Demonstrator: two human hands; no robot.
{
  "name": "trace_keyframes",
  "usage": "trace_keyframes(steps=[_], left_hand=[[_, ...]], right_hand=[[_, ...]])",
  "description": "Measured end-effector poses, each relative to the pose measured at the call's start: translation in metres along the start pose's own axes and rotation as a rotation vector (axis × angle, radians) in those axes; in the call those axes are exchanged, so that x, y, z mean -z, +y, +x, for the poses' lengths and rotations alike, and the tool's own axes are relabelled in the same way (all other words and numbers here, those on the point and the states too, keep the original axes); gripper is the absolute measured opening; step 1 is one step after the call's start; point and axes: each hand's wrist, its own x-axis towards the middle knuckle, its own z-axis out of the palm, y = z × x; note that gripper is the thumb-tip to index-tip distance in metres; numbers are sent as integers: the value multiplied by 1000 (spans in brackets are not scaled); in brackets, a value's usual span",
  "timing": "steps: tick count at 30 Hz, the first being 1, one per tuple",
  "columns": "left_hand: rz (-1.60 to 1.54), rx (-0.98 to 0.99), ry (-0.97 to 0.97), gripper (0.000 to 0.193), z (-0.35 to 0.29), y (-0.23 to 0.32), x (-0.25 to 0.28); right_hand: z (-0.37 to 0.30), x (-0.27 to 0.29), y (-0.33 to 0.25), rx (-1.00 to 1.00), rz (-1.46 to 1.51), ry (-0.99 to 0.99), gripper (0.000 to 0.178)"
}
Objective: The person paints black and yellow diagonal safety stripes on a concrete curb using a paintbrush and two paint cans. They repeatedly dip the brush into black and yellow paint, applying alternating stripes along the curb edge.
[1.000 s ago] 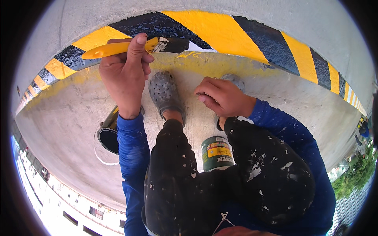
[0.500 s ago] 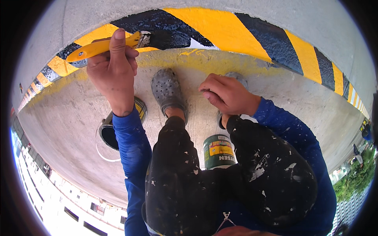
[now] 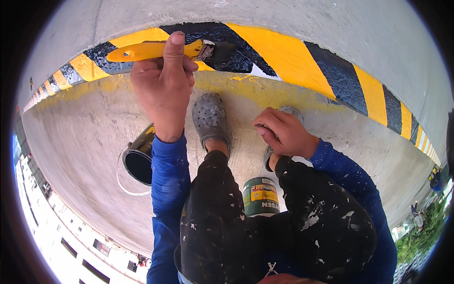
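My left hand is closed around the yellow handle of a paintbrush, its thumb pointing up along the near side. The dark, paint-loaded bristles lie against a wet-looking black stripe on a striped kerb band. Just right of the bristles, a small white patch shows at the lower edge, between the black and a wide yellow stripe. My right hand hangs in a loose fist over my right shoe, with no object visible in it.
A can with a wire handle and dark inside stands left, beside my left forearm. Between my legs is a green paint bucket. My grey clogs stand on concrete near the kerb. Yellow smears mark the ground along it.
The view has shifted, so kerb, feet and hands appear further right and lower. Against the stripe, the brush sits slightly higher than before. My right hand keeps its loose fist.
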Motion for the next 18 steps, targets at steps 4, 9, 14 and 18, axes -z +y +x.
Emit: trace_keyframes(steps=[4, 9, 14, 18], left_hand=[[-34, 25, -13, 43, 3, -1, 5], [-7, -15, -16, 43, -1, -3, 2], [-50, 37, 8, 41, -12, 9, 1], [91, -43, -32, 35, -6, -8, 9]], right_hand=[[1, -3, 1, 26, -6, 14, 15], [4, -3, -1, 31, 1, 12, 14], [4, -4, 2, 36, -8, 9, 14], [5, -4, -4, 31, -6, 6, 16]])
